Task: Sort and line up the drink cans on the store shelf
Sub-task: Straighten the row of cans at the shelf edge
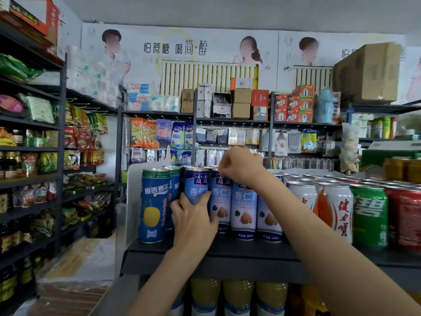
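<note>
On the dark shelf (227, 249) stands a row of tall blue almond-drink cans with white lower halves. My left hand (193, 222) grips the leftmost of these cans (197, 185) low on its body. My right hand (241, 167) reaches over the row with fingers curled at the top rim of the second almond can (221, 197). Two more almond cans (243, 208) stand to the right. At the far left stands a blue can with a yellow fruit picture (154, 204), another like it behind.
To the right stand white and orange cans (337, 206), a green can (369, 215) and a red can (407, 220). A white divider panel (132, 201) closes the shelf's left end. Yellow bottles (239, 295) fill the shelf below. Snack racks line the left wall.
</note>
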Demonstrator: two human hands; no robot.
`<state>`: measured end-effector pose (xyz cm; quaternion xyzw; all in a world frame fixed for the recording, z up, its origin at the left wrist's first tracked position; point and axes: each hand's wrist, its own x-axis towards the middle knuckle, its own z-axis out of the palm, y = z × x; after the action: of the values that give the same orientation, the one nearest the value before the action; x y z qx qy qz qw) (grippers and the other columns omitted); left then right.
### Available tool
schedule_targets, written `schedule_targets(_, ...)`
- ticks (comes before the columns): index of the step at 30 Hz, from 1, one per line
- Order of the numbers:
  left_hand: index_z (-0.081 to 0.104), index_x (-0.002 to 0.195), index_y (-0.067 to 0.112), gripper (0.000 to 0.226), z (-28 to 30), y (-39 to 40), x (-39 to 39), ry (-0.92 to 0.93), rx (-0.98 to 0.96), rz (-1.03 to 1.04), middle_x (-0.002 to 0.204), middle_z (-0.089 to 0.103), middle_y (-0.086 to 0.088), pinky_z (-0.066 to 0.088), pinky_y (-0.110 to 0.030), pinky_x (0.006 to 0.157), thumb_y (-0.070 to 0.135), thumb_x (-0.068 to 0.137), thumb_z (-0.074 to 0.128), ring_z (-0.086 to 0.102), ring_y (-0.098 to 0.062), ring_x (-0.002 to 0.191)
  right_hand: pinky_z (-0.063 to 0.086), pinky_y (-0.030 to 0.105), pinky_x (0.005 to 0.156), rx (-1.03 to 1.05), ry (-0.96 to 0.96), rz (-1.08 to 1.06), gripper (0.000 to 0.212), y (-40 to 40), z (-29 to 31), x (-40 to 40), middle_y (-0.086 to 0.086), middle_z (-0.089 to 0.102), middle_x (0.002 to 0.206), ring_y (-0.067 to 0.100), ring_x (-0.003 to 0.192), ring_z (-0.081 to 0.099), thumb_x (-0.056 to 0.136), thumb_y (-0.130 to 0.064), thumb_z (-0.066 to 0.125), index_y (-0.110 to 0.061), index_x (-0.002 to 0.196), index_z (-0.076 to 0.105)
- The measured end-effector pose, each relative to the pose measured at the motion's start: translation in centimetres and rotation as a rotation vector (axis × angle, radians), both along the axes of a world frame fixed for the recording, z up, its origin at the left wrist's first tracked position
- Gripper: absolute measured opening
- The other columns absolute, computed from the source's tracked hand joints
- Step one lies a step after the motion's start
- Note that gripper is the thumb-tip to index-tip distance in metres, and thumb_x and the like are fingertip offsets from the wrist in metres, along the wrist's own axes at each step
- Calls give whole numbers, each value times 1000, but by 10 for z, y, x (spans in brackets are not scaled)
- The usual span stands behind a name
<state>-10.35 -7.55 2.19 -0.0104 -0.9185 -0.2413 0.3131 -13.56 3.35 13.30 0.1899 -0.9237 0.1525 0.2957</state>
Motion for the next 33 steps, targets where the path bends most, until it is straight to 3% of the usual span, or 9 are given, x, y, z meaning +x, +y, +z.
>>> schedule_targets(3,17,146,33,60,-2,-1,-2,-34,13,-56,148,7,-17,26,-40,107,30,94,47,21,-35,132,13,54,112,162,40,-65,22,4,-6,6,-2,64,103,19,106,53,82,-23,68,-17,102,62)
schedule_targets(6,15,147,33,64,-1,-5,0,-31,-31,-58,143,9,-15,30,-34,104,27,93,49,30,-30,127,8,54,112,291,176,-170,19,3,-10,3,0,64,99,21,105,54,82,-17,67,-16,101,61)
schedule_targets(13,13,146,36,64,3,-12,9,-72,-84,-50,139,7,-12,29,-35,105,29,93,48,27,-32,126,11,45,113,311,204,-209,19,-14,0,-10,1,55,80,25,93,61,80,-5,64,-17,79,49)
schedule_targets(20,19,144,38,64,1,-25,10,-28,-105,-114,135,15,-7,34,-30,102,25,90,51,35,-26,123,11,43,115,351,207,-225,18,-29,4,-14,4,60,84,26,96,61,83,4,52,-9,94,59)
schedule_targets(24,31,139,42,57,2,-30,10,19,-36,-184,138,20,-3,38,-27,95,21,90,52,41,-23,121,2,42,117,215,315,-144,30,-18,8,-2,2,68,100,21,99,61,87,3,47,-13,106,63)
schedule_targets(27,37,134,45,52,5,-27,11,40,-34,-239,139,24,-2,41,-25,87,21,90,51,48,-24,116,24,40,114,32,165,74,28,2,8,14,2,67,109,18,104,60,88,0,53,-13,108,66)
schedule_targets(29,41,131,42,44,6,-21,11,54,-25,-288,133,31,0,37,-19,77,22,92,49,51,-21,108,39,31,104,10,1,177,30,12,-1,22,4,64,118,18,109,58,87,-4,60,-11,115,64)
schedule_targets(31,44,118,35,31,6,-16,10,92,17,-350,114,42,6,32,-11,64,21,92,50,51,-2,82,42,23,95,-9,-63,194,33,19,-12,23,4,62,121,17,111,56,85,-11,65,-11,118,62)
schedule_targets(33,41,103,31,24,4,-14,9,122,66,-410,93,45,14,36,-10,55,17,89,54,49,5,65,40,19,90,-47,-27,175,31,23,-19,22,3,63,119,16,109,57,84,-16,67,-13,114,62)
